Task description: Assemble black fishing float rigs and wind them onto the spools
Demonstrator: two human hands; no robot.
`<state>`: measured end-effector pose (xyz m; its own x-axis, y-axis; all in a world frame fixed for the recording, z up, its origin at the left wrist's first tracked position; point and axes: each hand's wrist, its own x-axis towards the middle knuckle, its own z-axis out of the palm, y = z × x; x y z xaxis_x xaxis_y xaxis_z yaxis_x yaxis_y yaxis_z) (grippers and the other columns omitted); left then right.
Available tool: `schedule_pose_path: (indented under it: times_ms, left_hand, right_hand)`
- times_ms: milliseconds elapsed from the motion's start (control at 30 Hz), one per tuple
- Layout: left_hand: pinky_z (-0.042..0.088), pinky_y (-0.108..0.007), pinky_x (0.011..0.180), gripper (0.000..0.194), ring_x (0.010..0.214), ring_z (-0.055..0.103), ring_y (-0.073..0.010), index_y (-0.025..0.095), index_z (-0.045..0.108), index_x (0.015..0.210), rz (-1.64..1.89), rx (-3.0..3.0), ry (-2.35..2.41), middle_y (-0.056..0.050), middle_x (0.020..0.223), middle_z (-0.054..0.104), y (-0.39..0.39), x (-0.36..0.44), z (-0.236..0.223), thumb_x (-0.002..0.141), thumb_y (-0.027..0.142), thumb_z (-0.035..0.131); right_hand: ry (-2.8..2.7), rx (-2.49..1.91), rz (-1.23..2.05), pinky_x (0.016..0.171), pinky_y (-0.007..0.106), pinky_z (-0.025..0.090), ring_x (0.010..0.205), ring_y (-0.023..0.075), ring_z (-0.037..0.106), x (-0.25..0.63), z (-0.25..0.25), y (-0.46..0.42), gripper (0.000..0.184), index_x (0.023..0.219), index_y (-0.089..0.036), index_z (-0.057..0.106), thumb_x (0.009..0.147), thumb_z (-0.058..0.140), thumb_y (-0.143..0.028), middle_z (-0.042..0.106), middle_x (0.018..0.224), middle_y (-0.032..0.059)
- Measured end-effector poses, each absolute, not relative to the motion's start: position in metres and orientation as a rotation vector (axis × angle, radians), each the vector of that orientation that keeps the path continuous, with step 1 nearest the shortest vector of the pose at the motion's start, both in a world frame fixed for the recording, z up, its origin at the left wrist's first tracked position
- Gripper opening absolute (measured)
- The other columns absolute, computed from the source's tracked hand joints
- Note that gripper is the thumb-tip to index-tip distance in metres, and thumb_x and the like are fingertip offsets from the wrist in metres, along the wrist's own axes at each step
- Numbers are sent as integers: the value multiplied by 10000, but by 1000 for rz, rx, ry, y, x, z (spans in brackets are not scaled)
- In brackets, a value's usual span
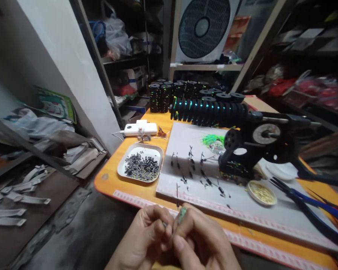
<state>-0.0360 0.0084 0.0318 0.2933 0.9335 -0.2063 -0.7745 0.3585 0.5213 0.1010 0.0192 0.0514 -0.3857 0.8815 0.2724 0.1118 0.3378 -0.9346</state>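
Light Pinch

The left grip [142, 236] pinched a small dark piece [164, 224]; the right grip [204, 237] curled just beside it, its hold hidden from me. The piece looked light, probably stiff, best taken by its sides.

My left hand [149, 234] conceals most of the small dark piece [165, 224] in its pinch; shape indeterminate. My right hand [205, 236] curls inward: any content is hidden. The near edge crops both wrists. Pliers [292, 193] run out of view at right. Fan [188, 30]: far edge cropped. Far-right shelf goods [312, 85]: blurred. Individual tray parts [142, 168]: too small to identify.
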Motion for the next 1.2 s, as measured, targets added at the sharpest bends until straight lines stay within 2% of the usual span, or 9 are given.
schedule_pose_path:
  times_ms: [200,400,533,767,867,1000,1100,1200]
  left_hand:
    - [321,-187,533,232,496,434,-32,148,653,669,1153,331,487,52,587,534,5,-36,25,673,305,824]
    - [329,-196,547,199,493,413,-34,157,667,684,1121,335,483,56,586,523,4,-38,23,682,286,818]
    - [287,-181,520,195,493,418,-31,162,676,693,1128,337,493,52,593,533,4,-37,24,679,294,820]
    - [279,-172,501,215,487,434,-38,154,666,671,1134,356,520,50,567,522,5,-36,24,670,300,824]
    - [315,-189,524,219,496,450,-52,156,667,656,1124,375,565,40,566,542,5,-36,27,651,294,837]
    - [413,-237,602,135,640,576,-132,184,697,687,1114,532,656,-4,654,626,7,-42,33,679,250,815]
    - [457,-255,653,60,689,590,-139,218,731,698,1152,739,734,2,681,621,8,-51,36,705,201,789]
    - [461,-254,631,52,672,580,-141,253,771,685,1249,973,937,-2,664,591,9,-53,40,680,213,805]
  right_hand:
    - [-1779,-935,1110,521,189,364,558,83,478,103,59,20,169,620,-191,462,660,489,-29,525,621,-33]
    - [-1762,-925,1124,493,186,349,553,78,468,102,57,18,180,624,-192,469,646,482,-14,519,634,-33]
    - [-1748,-908,1130,492,185,349,552,76,470,102,58,19,190,626,-194,468,643,478,-5,530,632,-36]
    - [-1801,-938,1090,491,192,336,545,77,453,104,56,21,187,626,-197,441,643,484,-16,478,624,-42]
    - [-1809,-941,1072,502,199,346,552,84,457,104,56,20,187,636,-201,443,665,490,-22,479,635,-38]
    - [-1838,-965,1046,547,212,384,572,98,472,106,57,21,160,679,-206,473,753,527,-74,461,639,-38]
    - [-1857,-977,1180,613,221,430,650,117,541,111,59,24,109,745,-205,548,849,554,-173,548,697,-16]
    - [-1771,-960,1308,688,247,465,767,148,602,116,59,27,105,856,-216,635,897,548,-259,633,791,16]
